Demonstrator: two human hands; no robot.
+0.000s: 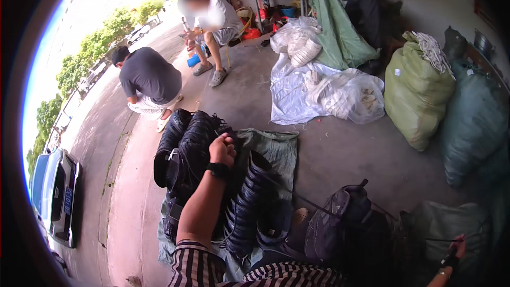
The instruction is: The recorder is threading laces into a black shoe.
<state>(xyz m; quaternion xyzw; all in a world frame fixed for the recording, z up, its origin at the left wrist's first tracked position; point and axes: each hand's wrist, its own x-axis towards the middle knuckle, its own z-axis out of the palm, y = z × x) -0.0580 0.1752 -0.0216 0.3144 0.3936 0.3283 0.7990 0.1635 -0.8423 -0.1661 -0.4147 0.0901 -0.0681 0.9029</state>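
Observation:
My left hand [222,150], with a dark band at its wrist, is closed above stacks of dark, glossy nested pieces [194,141]. A small pale bit shows at its fingertips, but I cannot make out what it is. Far to the right, my right hand [458,247] pinches a thin dark cord [440,240]. Another ribbed stack of nested pieces [247,207] stands to the right of my left forearm. Both stacks rest on a grey-green woven sheet [284,146]. A dark, lace-patterned piece [340,215] lies between my hands, with a dark strap [300,195] running to it.
One person [151,77] squats ahead left and another [215,18] sits beyond. A third, at the back, holds a green sack [340,34]. White plastic bags [345,93] lie ahead; stuffed sacks [419,93] line the right. A car [56,196] stands outside left.

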